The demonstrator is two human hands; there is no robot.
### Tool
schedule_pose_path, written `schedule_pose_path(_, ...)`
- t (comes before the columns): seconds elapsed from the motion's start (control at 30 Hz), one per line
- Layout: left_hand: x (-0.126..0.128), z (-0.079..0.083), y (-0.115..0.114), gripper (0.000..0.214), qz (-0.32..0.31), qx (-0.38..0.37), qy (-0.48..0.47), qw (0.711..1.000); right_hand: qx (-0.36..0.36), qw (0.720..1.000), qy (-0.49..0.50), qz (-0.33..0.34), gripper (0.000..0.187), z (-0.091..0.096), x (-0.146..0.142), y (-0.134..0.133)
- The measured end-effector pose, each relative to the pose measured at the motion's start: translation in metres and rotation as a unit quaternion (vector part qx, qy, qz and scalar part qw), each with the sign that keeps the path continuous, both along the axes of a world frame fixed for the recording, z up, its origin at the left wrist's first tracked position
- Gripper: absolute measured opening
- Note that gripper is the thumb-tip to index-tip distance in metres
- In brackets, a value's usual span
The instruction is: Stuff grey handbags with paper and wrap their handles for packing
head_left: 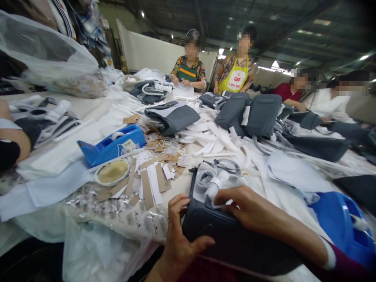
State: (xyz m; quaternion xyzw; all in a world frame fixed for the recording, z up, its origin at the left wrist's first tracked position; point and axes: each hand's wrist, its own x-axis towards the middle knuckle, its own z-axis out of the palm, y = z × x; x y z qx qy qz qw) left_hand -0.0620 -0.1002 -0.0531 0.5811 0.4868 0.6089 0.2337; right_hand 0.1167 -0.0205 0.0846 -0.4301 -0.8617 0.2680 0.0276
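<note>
A dark grey handbag [235,239] lies tilted at the near edge of the table. My left hand [183,235] clasps its left end, thumb on the front panel and fingers around the side. Over the bag's top edge my right hand [243,203] is bent, its fingers curled at the opening; the fingertips are partly hidden. Beside those fingers sits a coiled grey strap [205,176] bound with a white foam wrap [216,184]. White lining paper shows beneath the strap.
A blue tape dispenser [114,145] stands left, near a round dish [113,172] and scattered paper tags [151,182]. Another blue dispenser [340,223] sits right. More grey bags [261,115] and white foam strips [214,141] lie ahead. Several people work across the table; someone's arm [13,137] shows left.
</note>
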Motion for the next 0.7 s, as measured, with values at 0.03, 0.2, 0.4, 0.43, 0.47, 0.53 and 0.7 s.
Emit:
schedule_pose_path(0.03,-0.001,0.001,0.003,0.078,-0.013,-0.001,0.001,1.000,0.007,1.000,0.004,-0.008,0.023,-0.002,-0.002,0.003)
schedule_pose_path(0.2,-0.004,0.000,0.009,0.072,-0.073,-0.015,-0.017,0.997,0.038,0.998,0.040,-0.022,0.017,-0.006,-0.011,0.002)
schedule_pose_path(0.4,-0.004,-0.002,0.010,0.063,-0.084,-0.018,-0.030,0.996,0.053,0.995,0.081,-0.026,0.026,-0.012,-0.013,-0.006)
schedule_pose_path(0.43,-0.004,-0.002,0.011,0.061,-0.085,-0.015,-0.033,0.996,0.055,0.995,0.083,-0.021,0.027,-0.012,-0.013,-0.007)
schedule_pose_path(0.47,-0.004,-0.002,0.012,0.061,-0.089,-0.016,-0.037,0.995,0.058,0.995,0.080,-0.012,0.027,-0.010,-0.013,-0.008)
schedule_pose_path(0.53,-0.004,0.000,0.012,0.060,-0.098,-0.024,-0.047,0.994,0.074,0.995,0.061,0.008,0.028,-0.005,-0.014,-0.011)
schedule_pose_path(0.7,-0.010,0.004,0.003,0.082,-0.138,-0.074,-0.155,0.975,0.230,0.969,0.006,0.088,0.023,-0.008,-0.005,-0.025)
